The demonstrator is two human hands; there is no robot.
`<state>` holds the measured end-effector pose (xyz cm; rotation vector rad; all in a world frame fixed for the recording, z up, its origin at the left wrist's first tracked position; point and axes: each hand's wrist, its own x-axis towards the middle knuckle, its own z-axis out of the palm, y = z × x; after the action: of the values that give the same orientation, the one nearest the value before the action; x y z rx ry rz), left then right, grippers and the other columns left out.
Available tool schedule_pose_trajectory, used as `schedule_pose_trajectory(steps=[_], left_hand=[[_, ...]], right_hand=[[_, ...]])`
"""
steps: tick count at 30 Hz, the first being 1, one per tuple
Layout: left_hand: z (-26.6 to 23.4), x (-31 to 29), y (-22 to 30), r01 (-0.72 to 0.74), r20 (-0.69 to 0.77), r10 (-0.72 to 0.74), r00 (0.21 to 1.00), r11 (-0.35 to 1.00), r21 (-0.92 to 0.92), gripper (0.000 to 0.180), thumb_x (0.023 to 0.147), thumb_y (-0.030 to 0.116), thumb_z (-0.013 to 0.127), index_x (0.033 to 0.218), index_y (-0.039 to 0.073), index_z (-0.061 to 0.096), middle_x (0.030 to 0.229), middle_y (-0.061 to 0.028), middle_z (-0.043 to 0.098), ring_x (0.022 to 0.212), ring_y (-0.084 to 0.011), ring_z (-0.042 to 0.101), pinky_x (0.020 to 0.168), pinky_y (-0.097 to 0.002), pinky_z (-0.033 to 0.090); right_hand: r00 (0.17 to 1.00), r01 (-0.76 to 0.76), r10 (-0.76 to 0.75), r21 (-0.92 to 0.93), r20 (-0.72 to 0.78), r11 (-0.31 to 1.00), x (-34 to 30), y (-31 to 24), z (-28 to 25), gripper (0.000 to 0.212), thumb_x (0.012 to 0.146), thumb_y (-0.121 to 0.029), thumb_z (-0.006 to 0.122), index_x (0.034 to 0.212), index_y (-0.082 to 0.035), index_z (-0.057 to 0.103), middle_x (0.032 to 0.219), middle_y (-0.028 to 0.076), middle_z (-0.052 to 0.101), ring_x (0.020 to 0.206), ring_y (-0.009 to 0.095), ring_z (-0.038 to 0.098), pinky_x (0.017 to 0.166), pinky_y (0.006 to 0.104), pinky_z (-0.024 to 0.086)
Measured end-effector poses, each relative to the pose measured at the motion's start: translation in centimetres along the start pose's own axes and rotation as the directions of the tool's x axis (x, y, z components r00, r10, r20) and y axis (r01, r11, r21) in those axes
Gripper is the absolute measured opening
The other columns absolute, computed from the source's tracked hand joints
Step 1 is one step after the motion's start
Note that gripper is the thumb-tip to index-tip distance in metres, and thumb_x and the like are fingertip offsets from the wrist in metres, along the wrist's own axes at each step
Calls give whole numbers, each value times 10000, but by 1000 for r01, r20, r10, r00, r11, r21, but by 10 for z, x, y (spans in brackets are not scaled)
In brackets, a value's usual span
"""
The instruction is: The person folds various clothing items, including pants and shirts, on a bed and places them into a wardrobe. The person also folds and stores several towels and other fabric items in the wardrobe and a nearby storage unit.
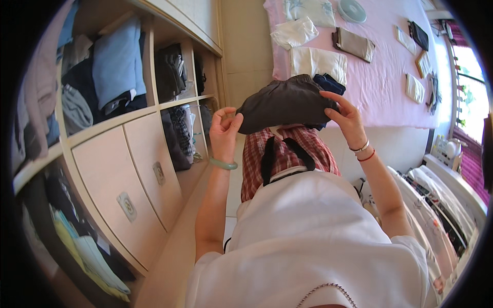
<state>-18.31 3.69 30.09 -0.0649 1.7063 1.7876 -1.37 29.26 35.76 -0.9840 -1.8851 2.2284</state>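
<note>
A dark grey garment [281,107], folded and with a gathered edge along its top, is stretched between my hands above my lap. My left hand [225,132] pinches its left end between thumb and fingers. At the right end, my right hand [348,115] grips it with the thumb below and the index finger above. Behind the garment, a navy folded cloth [331,84] shows in part at the bed's edge. Just beyond lies a cream folded garment [318,62]. Whether the dark garment is shorts or trousers I cannot tell.
Several folded garments and a light green round basket [352,10] lie on the pink-covered bed [370,100]. To my left stands a wooden wardrobe [115,167] with clothes-filled shelves. Hanging clothes [431,215] are at the lower right, near a window [470,97].
</note>
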Motion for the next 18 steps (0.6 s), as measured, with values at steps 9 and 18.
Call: schedule_pose_trajectory(steps=[9, 18], left_hand=[[35, 27, 14, -128, 382, 9, 924, 949, 288, 334, 821, 43, 707, 1145, 60, 627, 815, 38, 594, 755, -34, 507, 714, -175, 401], [154, 35, -11, -778, 787, 149, 599, 342, 527, 266, 683, 81, 753, 941, 124, 703, 763, -56, 488, 765, -239, 532, 703, -346, 449]], right_hand=[[997, -80, 79, -112, -16, 991, -11, 11, -32, 578, 797, -52, 712, 1332, -46, 494, 1214, 65, 580, 1079, 127, 546, 942, 268, 444], [969, -114, -133, -858, -206, 500, -64, 56, -116, 447, 692, -49, 718, 1123, -111, 617, 951, 121, 504, 939, 309, 518, 837, 393, 394]])
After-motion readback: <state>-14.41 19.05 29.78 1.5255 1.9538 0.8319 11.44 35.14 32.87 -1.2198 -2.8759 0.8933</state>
